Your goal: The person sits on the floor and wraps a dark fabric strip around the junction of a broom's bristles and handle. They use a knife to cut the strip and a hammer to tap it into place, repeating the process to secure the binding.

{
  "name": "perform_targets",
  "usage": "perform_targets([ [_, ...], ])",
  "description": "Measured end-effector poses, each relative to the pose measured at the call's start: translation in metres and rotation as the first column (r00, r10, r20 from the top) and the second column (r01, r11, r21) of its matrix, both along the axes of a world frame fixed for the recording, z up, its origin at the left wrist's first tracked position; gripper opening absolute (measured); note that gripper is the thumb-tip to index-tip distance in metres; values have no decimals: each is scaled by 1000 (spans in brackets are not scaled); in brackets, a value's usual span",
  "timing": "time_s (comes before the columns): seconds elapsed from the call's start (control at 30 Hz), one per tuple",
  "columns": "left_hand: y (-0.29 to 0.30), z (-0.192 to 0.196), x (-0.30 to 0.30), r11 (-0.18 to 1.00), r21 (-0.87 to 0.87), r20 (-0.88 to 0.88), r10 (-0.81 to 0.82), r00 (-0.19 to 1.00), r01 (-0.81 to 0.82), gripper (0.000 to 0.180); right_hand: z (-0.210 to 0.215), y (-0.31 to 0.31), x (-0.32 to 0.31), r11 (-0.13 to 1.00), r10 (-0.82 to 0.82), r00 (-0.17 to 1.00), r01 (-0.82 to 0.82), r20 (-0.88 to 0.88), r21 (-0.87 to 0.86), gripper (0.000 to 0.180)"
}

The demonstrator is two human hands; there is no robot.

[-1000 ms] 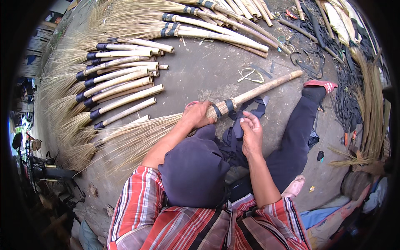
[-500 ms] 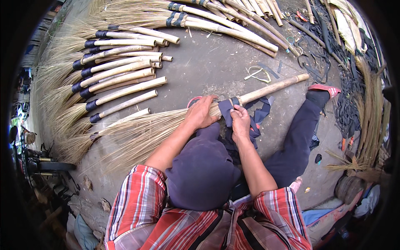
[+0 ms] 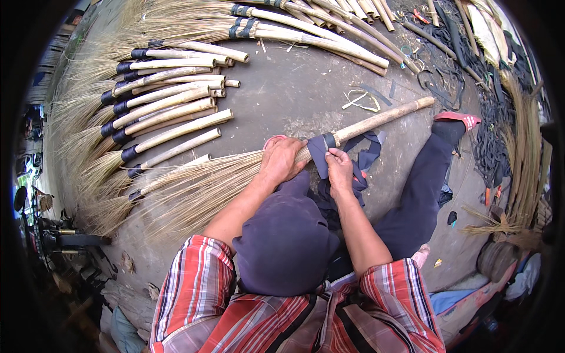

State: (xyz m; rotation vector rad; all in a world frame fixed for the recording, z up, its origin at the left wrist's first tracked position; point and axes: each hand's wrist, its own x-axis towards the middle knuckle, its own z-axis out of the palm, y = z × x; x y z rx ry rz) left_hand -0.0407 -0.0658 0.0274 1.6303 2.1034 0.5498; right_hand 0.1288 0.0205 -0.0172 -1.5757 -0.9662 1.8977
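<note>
A broom (image 3: 385, 119) with a bamboo handle lies slantwise in front of me, its straw bristles (image 3: 206, 185) fanning out to the left. My left hand (image 3: 282, 159) is closed over the bristle bundle, close to where it meets the handle. Around that joint runs a dark fabric strip (image 3: 318, 154), with a narrow dark band at the handle side. The thumb and fingers of my right hand (image 3: 339, 169) pinch the strip just below the joint. More loose dark strip (image 3: 369, 154) lies behind the right hand, beside the handle.
Several bound brooms (image 3: 170, 115) lie in a row at the left. Larger brooms and bamboo poles (image 3: 329, 41) spread across the far side. Dark strips (image 3: 493, 138) and upright straw bundles (image 3: 521, 165) crowd the right. My stretched leg (image 3: 415, 194) ends in a red sandal (image 3: 462, 119).
Both hands keep nearly the same grip on the broom and strip. The right hand has shifted very slightly, and the whole view has moved a little.
</note>
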Motion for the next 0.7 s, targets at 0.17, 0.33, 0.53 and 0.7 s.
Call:
perform_targets([
  [0.17,1,2,9,999,2,-111,38,993,-38,64,-6,-1,16,983,37,988,-64,-151,-173,27],
  [0.33,10,3,7,998,-55,-114,9,993,-15,70,-11,-7,21,985,133,986,-143,-104,-100,23],
  [0.53,17,3,-1,971,-237,43,35,998,-24,72,-28,-18,27,978,206,978,-206,15,-9,16],
  [0.7,19,3,3,966,-251,111,99,989,-68,73,-47,-26,28,952,255,941,-284,220,111,25],
])
